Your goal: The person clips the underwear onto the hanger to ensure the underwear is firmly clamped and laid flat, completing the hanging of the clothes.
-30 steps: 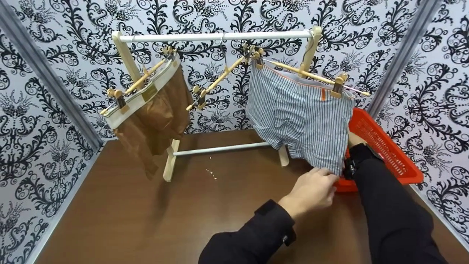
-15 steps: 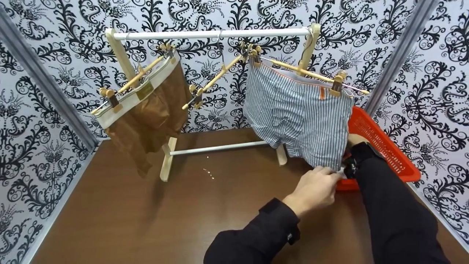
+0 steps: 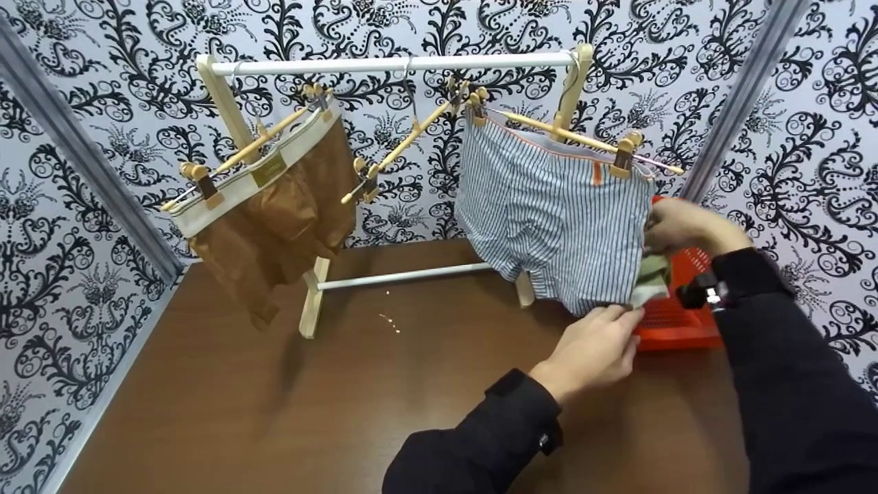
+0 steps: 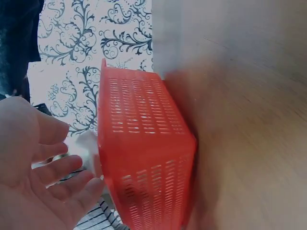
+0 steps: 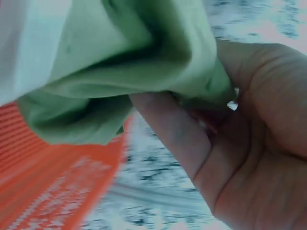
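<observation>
Striped shorts (image 3: 555,213) hang clipped by the waistband on a wooden hanger (image 3: 559,130) at the rack's right end. My left hand (image 3: 593,350) is by their lower hem, close to the red basket (image 3: 675,335); in the left wrist view its fingers are loosely bent beside the basket's rim, with nothing seen in its palm. My right hand (image 5: 249,129) grips a bunched green cloth garment with a whitish part (image 5: 144,62) above the basket. In the head view the striped shorts cover part of that garment, so its kind cannot be told.
A white-barred rack (image 3: 398,64) with wooden posts stands on the brown table (image 3: 309,405). Brown shorts (image 3: 288,213) with a cream waistband hang at its left. Between the garments is a bare clip hanger (image 3: 405,147). Patterned walls (image 3: 816,171) enclose the table.
My right hand has come up out of the basket and to the right, bringing the green garment into view. My left hand stays near the shorts' hem.
</observation>
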`<state>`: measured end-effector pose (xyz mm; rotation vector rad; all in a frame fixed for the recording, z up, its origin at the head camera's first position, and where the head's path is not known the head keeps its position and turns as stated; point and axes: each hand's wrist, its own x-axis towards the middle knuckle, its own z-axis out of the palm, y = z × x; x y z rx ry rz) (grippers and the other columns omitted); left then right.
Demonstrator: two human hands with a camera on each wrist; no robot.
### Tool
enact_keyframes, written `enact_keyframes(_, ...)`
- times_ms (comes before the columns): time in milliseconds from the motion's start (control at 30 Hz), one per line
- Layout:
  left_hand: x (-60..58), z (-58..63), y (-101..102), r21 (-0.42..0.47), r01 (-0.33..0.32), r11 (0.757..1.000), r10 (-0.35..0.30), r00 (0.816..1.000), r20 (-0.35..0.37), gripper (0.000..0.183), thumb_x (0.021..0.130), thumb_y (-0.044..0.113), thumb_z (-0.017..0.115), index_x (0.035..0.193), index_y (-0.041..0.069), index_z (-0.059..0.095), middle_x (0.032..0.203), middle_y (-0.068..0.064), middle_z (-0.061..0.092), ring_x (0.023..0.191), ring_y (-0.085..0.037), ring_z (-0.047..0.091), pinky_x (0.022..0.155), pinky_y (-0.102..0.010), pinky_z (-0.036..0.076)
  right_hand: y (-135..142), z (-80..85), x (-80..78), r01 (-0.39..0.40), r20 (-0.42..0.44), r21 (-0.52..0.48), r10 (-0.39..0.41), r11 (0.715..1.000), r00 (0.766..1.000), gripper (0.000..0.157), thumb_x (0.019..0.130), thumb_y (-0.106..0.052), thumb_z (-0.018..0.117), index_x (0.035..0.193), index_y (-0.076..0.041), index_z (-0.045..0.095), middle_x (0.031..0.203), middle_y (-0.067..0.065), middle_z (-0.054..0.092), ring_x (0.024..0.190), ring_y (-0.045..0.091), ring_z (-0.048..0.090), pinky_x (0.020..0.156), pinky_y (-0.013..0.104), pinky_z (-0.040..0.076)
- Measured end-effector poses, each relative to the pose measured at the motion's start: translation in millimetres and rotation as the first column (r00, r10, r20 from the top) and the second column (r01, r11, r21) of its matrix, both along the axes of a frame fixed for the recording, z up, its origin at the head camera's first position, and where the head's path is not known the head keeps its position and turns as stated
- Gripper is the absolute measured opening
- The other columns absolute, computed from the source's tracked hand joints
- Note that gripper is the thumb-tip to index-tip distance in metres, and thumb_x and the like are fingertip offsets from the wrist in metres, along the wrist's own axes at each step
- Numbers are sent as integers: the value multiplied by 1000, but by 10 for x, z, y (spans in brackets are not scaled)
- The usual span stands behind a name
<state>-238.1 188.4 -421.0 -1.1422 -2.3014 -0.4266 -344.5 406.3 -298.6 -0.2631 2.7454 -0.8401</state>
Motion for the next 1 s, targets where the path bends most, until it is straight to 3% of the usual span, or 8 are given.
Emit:
enact_keyframes(233, 26, 102, 23, 199, -37, 979, -6, 977, 213, 59, 104, 35, 55, 151, 1, 41, 108, -9, 71, 96, -18, 69, 82, -29, 57, -120, 284, 470, 191, -115, -238, -223, 952, 968, 47, 98, -16, 69, 140, 0, 55, 105, 8, 73, 81, 18, 71, 72, 31, 60)
enact_keyframes(500, 173, 109, -85, 491, 57, 870, -268, 888, 372, 74, 100, 39, 65, 156, 8, 28, 136, -6, 60, 125, -10, 56, 102, -21, 44, -382, -53, 1312, 206, -390, -419, -380, 884, 839, 44, 96, -27, 72, 135, -8, 63, 121, 0, 67, 81, 10, 69, 67, 25, 59)
enact_keyframes(600, 278, 93, -162, 645, 87, 759, -456, 778, 432, 64, 98, 30, 70, 151, 14, 37, 134, -1, 59, 121, -5, 57, 94, -19, 49, -538, -199, 1563, 159, -430, -468, -382, 869, 818, 42, 96, -23, 72, 135, -7, 64, 120, -1, 67, 80, 13, 68, 65, 24, 58)
enact_keyframes(633, 318, 93, -184, 704, 77, 706, -530, 716, 453, 62, 98, 26, 70, 149, 15, 39, 132, 1, 60, 118, -4, 59, 91, -20, 51, -580, -229, 1637, 134, -449, -475, -370, 870, 813, 42, 96, -19, 72, 135, -6, 63, 116, -2, 67, 79, 14, 68, 64, 23, 58)
enact_keyframes(767, 462, 160, -273, 904, -115, 413, -829, 363, 425, 44, 103, 15, 61, 144, 9, 47, 124, -4, 65, 107, -13, 67, 85, -32, 58, -725, -239, 1880, 12, -521, -467, -286, 884, 804, 52, 93, -2, 72, 142, -7, 56, 118, 2, 69, 91, 15, 69, 73, 22, 57)
enact_keyframes(833, 510, 216, -341, 926, -227, 301, -891, 279, 358, 37, 105, 16, 57, 140, 4, 51, 122, -9, 66, 107, -21, 68, 87, -38, 58, -796, -212, 1982, -47, -552, -437, -226, 898, 803, 63, 91, 5, 71, 148, -10, 50, 122, 3, 67, 96, 15, 69, 76, 22, 57)
enact_keyframes(900, 543, 271, -432, 927, -308, 212, -925, 242, 292, 36, 107, 18, 54, 139, 1, 54, 123, -14, 65, 110, -26, 67, 88, -42, 58, -885, -189, 2070, -92, -573, -410, -178, 907, 800, 73, 88, 9, 73, 152, -13, 46, 124, 4, 66, 97, 16, 68, 77, 23, 57)
enact_keyframes(1000, 573, 327, -604, 918, -366, 155, -921, 283, 268, 36, 105, 20, 57, 135, 0, 59, 121, -16, 67, 107, -27, 68, 86, -41, 58, -1037, -183, 2158, -188, -613, -360, -80, 914, 786, 84, 83, 14, 75, 155, -13, 42, 126, 7, 66, 97, 14, 70, 74, 25, 59)
